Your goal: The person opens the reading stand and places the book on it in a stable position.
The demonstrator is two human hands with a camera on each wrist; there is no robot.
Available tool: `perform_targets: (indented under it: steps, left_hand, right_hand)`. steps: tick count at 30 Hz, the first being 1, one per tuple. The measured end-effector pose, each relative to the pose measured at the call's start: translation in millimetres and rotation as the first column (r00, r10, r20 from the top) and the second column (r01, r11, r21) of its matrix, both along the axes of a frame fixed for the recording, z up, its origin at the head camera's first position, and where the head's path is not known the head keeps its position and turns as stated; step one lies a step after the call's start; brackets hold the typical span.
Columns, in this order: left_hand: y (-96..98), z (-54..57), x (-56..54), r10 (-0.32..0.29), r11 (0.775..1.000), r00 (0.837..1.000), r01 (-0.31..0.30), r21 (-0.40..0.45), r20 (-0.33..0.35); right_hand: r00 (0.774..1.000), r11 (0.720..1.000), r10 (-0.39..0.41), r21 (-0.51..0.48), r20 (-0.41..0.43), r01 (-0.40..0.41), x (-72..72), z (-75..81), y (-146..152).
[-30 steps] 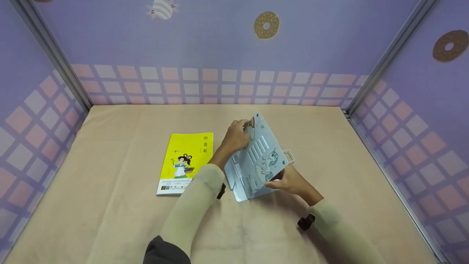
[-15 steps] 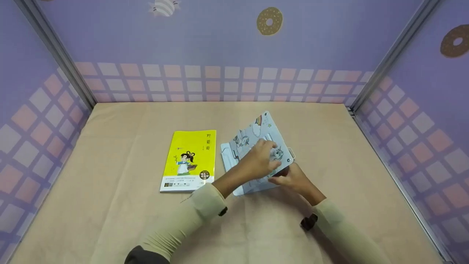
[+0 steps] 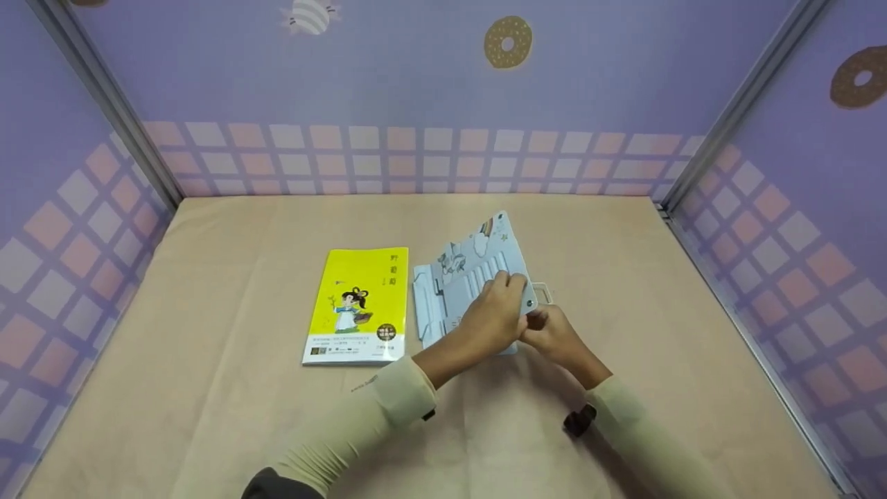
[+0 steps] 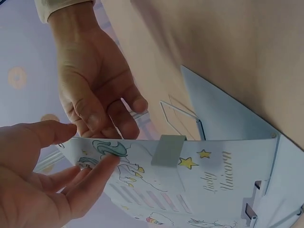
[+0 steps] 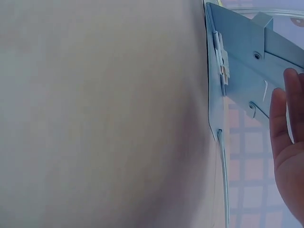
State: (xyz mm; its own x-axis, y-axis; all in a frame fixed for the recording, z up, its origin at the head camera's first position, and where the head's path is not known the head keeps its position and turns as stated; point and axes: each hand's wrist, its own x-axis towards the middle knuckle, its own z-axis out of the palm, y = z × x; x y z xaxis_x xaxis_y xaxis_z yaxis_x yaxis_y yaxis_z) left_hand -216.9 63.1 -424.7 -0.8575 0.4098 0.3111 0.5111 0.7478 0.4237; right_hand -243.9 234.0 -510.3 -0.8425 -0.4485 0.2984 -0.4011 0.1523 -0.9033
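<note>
the pale blue book stand [image 3: 471, 274] sits on the cloth-covered table [image 3: 235, 291], just right of the yellow book [image 3: 357, 294], which lies flat with its cover up and does not touch it. the base [image 3: 428, 298] of the stand rests on the cloth, and its unicorn-printed panel [image 4: 190, 180] leans up at a slant. a wire loop [image 3: 544, 292] shows past the right edge of the panel.

the left hand [image 3: 493, 310] is at the near right corner: its fingers lie fairly straight against the printed front, with the thumb by the edge. whether they pinch the panel i cannot tell. the right hand [image 3: 556, 337] is behind that corner, its fingers loosely bent in the left wrist view; the panel edge hides some of the tips, so i cannot tell whether they grip.

the work in hand looks like handling the slanted panel. to do it well, support the front and back together and press gently, since the thin sheet may flex or swing on its hinge. the base should bear flat on the cloth, which could slide or bunch. fingertips are best kept off the folding joint and clear of the metal tab [image 4: 168, 152] over the edge.
</note>
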Motion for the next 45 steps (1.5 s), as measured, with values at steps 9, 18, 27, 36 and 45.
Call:
perform_targets:
  steps: [9, 18, 27, 36, 45]
  left_hand:
    - [-0.9, -0.3, 2.8, 0.012, 1.000, 0.998, -0.010, 0.028, -0.066]
    - [-0.8, -4.2, 1.9, 0.029, 0.996, 0.991, -0.018, 0.090, -0.129]
    - [-6.1, -4.3, 0.6, 0.010, 0.986, 0.997, 0.003, 0.165, -0.077]
    - [-15.3, -0.7, -2.7, 0.016, 0.962, 1.000, -0.009, 0.272, -0.025]
    - [-21.7, -2.6, -2.2, 0.000, 0.951, 0.999, 0.015, 0.309, -0.048]
  right_hand:
    - [0.999, 0.999, 0.049, -0.003, 0.000, -0.049, -4.6, 4.0, 0.9]
    - [0.934, 0.916, -0.355, 0.186, -0.037, 0.356, -12.8, 1.7, 6.6]
    - [0.704, 0.691, -0.694, 0.413, 0.150, 0.593, -24.4, 1.1, 33.3]
    - [0.614, 0.691, -0.708, 0.521, 0.348, 0.501, -32.5, 7.4, 47.8]
    - [0.587, 0.714, -0.697, 0.475, 0.413, 0.514, -41.2, -0.8, 50.9]
